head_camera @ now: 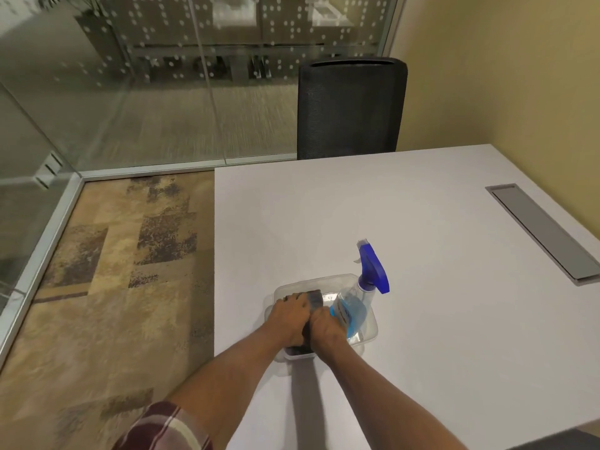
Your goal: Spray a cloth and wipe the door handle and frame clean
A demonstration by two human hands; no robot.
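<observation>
Cloth [314,298], dark grey and folded, lies inside a clear plastic tub [370,332] that sits on the white table [422,287], close to the table's left edge and toward its near edge. Only a small patch of the cloth shows past the knuckles at the tub's far side, and another dark strip shows at the tub's near wall between the wrists.

Both hands reach down into the tub side by side, touching each other. The left hand [290,315] lies palm down on the cloth with its fingers curled over it; the right hand [326,326] is pressed in beside it, fingers bent down onto the cloth too. Whether either hand has the cloth fully gripped or only pressed cannot be told.

Spray bottle [352,315], clear with blue liquid and a blue trigger head [373,267], leans in the tub's right half, its nozzle pointing away toward the far edge, its body just touching the right hand's back.

A plaid sleeve [162,430] shows at the left upper arm. Further out, a grey cable flap [545,232] is set into the table near its right edge. A black mesh chair [350,108] stands at the table's far edge, with a glass wall [162,76] behind it and patterned carpet [113,271] to the left of the table.
</observation>
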